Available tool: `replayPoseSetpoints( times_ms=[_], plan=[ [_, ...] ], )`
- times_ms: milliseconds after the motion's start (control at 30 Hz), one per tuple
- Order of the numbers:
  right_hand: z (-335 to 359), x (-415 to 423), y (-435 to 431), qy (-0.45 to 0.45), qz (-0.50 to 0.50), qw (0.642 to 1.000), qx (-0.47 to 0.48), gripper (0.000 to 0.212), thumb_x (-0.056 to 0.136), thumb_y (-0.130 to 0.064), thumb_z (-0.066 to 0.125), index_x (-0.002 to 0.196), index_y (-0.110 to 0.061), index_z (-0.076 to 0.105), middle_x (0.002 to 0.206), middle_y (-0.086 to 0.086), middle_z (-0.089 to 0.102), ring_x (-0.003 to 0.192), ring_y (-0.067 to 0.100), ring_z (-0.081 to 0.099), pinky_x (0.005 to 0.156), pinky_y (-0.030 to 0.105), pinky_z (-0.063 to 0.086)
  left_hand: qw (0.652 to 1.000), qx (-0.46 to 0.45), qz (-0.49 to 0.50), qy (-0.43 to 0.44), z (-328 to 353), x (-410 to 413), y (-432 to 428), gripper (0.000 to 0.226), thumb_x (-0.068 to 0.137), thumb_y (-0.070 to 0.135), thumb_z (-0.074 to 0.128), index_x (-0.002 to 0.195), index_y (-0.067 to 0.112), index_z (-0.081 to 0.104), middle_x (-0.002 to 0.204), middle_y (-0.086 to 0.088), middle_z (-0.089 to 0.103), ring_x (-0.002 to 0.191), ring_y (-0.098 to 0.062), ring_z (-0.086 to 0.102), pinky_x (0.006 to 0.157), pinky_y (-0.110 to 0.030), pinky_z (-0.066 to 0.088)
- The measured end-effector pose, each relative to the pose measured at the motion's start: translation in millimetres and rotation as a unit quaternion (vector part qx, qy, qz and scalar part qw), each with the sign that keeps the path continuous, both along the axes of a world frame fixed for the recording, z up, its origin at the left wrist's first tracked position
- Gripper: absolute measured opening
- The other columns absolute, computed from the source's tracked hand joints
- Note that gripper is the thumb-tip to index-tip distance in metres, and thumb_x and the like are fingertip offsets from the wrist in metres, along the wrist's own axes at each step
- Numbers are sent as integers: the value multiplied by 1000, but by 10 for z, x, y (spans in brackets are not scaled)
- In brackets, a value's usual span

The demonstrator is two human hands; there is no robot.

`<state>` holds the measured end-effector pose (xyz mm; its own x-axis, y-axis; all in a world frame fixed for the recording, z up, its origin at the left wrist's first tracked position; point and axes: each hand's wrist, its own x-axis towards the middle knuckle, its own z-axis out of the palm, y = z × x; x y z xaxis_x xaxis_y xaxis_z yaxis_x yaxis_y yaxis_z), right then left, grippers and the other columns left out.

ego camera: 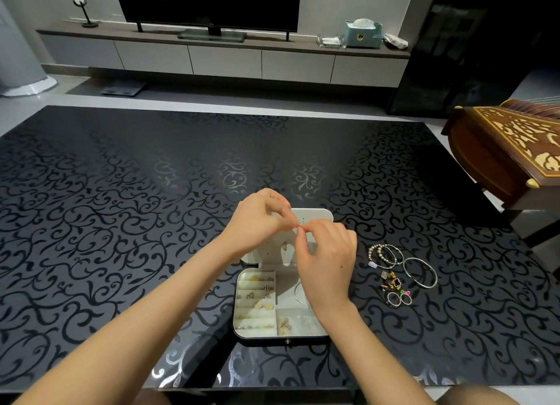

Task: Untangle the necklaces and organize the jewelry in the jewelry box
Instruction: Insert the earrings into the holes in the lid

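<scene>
- Left hand (pixel 260 219) and right hand (pixel 328 262): fingers of both pinch tip to tip on a tiny piece (pixel 299 226), too small to identify. They hold it over the open lid (pixel 318 218) of the jewelry box (pixel 272 341).
- Risk: if it's a fine chain, a hard pull likely tightens a knot or snaps a link.
- Risk: a slip drops it among the earrings (pixel 263 306) or onto the patterned black tabletop (pixel 121 207), where it's hard to spot.
- Risk: the right forearm over the tray could nudge the box toward the bangles (pixel 421 272) and rings (pixel 398 298) nearby.
- Writing: none legible; the emblem on the tissue box (pixel 363 36) is unreadable.
</scene>
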<state>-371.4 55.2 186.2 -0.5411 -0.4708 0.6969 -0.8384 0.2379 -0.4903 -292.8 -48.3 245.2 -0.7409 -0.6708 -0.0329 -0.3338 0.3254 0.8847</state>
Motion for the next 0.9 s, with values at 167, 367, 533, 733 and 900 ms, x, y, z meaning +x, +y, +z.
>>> replayPoseSetpoints(
  times_ms=[167,367,533,733,900],
  plan=[
    [-8,51,-65,-170,-29,985,20,13,79,-26,60,66,-22,62,71,-11,60,68,13,49,66,25,31,990,-139,6,-32,-55,24,-142,36,78,-1,61,106,21,66,99,10,54,84,1,51,72,1,34],
    [-75,164,-229,-217,-63,974,0,15,81,-23,61,67,-21,61,67,-7,55,67,9,47,56,23,30,982,-170,-3,-77,-101,-66,-268,31,80,4,62,108,16,65,103,5,65,93,-4,57,70,-4,40],
    [-120,199,-339,-197,-86,976,-24,16,81,-24,57,65,-21,59,64,-7,52,63,11,46,55,25,31,983,-167,-1,-77,-73,-94,-294,16,84,6,59,94,14,69,92,4,66,83,-6,59,61,-3,42],
    [-153,168,-399,-130,-117,985,-8,19,78,-17,59,60,-17,54,60,-5,48,59,14,45,54,24,29,984,-165,-3,-73,-69,-82,-315,14,83,7,60,91,15,68,84,8,62,78,-3,57,62,1,39],
    [-115,173,-455,-64,-121,990,35,23,76,-14,56,55,-15,47,55,-4,45,52,17,40,51,25,24,984,-159,-14,-76,-75,-68,-328,8,82,15,64,88,20,66,81,13,61,79,-1,56,63,0,38]
  ],
)
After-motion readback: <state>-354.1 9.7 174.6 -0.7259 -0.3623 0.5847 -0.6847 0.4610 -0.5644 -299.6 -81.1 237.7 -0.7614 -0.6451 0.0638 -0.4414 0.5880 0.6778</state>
